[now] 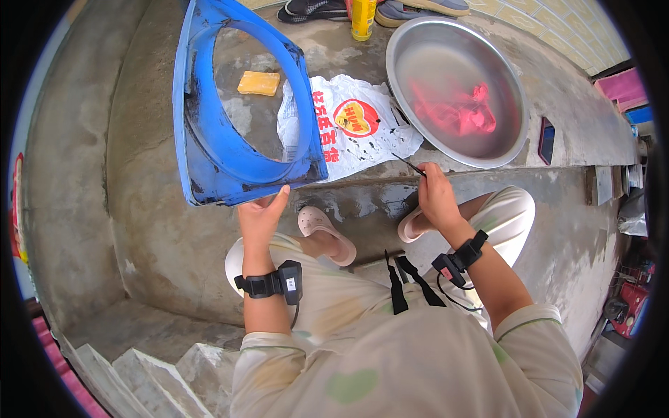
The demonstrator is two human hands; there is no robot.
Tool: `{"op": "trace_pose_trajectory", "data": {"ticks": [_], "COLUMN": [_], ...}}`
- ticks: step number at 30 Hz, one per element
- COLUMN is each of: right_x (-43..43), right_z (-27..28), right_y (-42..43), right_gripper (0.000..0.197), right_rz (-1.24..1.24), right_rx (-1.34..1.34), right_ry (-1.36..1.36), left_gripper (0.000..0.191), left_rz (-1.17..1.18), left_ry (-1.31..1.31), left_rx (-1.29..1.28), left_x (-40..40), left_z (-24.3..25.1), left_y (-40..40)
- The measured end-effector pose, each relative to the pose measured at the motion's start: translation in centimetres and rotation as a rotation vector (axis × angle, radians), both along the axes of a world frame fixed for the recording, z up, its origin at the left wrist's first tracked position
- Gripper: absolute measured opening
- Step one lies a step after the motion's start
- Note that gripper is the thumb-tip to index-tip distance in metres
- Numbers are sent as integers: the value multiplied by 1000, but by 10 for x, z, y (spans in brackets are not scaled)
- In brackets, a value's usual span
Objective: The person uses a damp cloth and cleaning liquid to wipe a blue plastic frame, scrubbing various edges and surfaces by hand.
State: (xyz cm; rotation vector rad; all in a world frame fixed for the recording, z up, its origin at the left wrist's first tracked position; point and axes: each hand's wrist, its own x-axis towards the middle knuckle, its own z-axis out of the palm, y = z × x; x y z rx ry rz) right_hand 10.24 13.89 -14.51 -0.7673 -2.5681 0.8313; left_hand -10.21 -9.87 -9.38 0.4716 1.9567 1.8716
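My left hand [264, 214] grips the lower edge of a blue plastic housing [238, 157] with a large round opening, held up and tilted. Black grime marks its rim and corners. In my right hand [438, 196] is a thin dark pointed tool [408, 164]; its exact kind is unclear. The tip points towards a white plastic bag [360, 151] with red print, spread flat on a concrete ledge [337, 55]. Black crumbs are scattered over the bag. Part of it lies behind the housing. Through the opening I see a yellow bar of soap [259, 83].
A metal basin [444, 52] of cloudy water holds a pink cloth [475, 116]. Right of it lies a phone [546, 140]. A yellow bottle [362, 20] and several shoes [420, 8] stand at the back. Concrete steps [151, 379] are at lower left. The floor below the ledge is wet.
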Motion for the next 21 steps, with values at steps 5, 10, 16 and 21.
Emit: {"op": "trace_pose_trajectory", "data": {"ticks": [5, 10, 16, 21], "right_x": [-43, -75, -82, -86], "right_z": [5, 5, 12, 0], "right_y": [-49, -88, -90, -83], "right_gripper": [17, 21, 16, 20], "right_rz": [109, 200, 267, 320], "right_rx": [-397, -492, -245, -165], "right_ry": [-18, 67, 120, -46], "left_gripper": [33, 33, 36, 39], "left_rz": [-20, -54, -203, -247], "left_ry": [11, 76, 244, 222], "left_rx": [-12, -86, -168, -118], "left_x": [5, 9, 8, 9], "left_z": [2, 6, 5, 10], "left_y": [0, -2, -5, 1]}}
